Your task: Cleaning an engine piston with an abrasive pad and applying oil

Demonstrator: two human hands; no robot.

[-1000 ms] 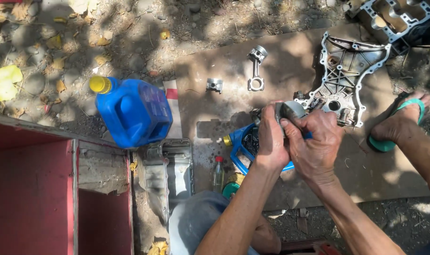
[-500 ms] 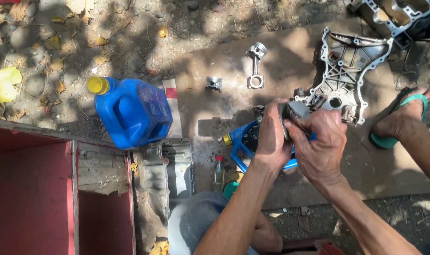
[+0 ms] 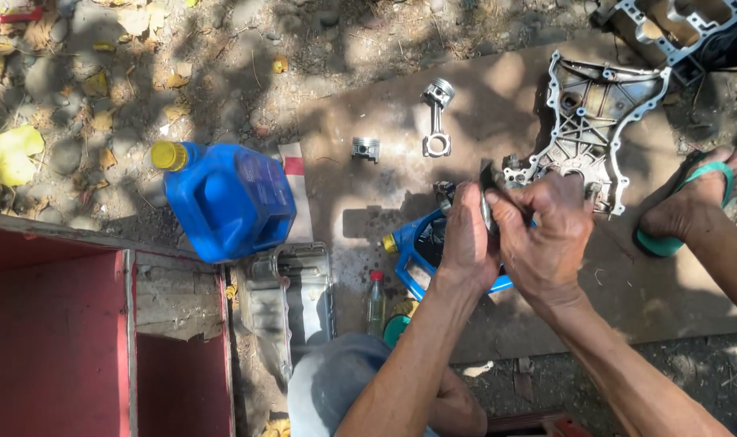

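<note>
Piston part, small, grey metal, sits centre-right of the frame, pinched between both your hands; mostly hidden, so exact type can't be confirmed. Your left hand has its fingers curled closed around the lower side of it. Your right hand is clamped on it from the right, thumb and fingertips tight at the top edge.

Directly under your hands: blue cut-open container with a yellow cap at its left end, lying on the brown cardboard sheet.

Upper centre on the cardboard: piston with connecting rod, upright in frame, and a bare piston just left of it. Upper right: aluminium timing cover, its lower edge close to your right hand.

Left of centre: blue oil jug, yellow cap pointing upper left, lying on dirt; its label is too shaded to make out. Below it, grey metal oil pan. Small clear bottle with red cap beside the pan. Red wooden box fills lower left. Foot in green sandal at right edge.
</note>
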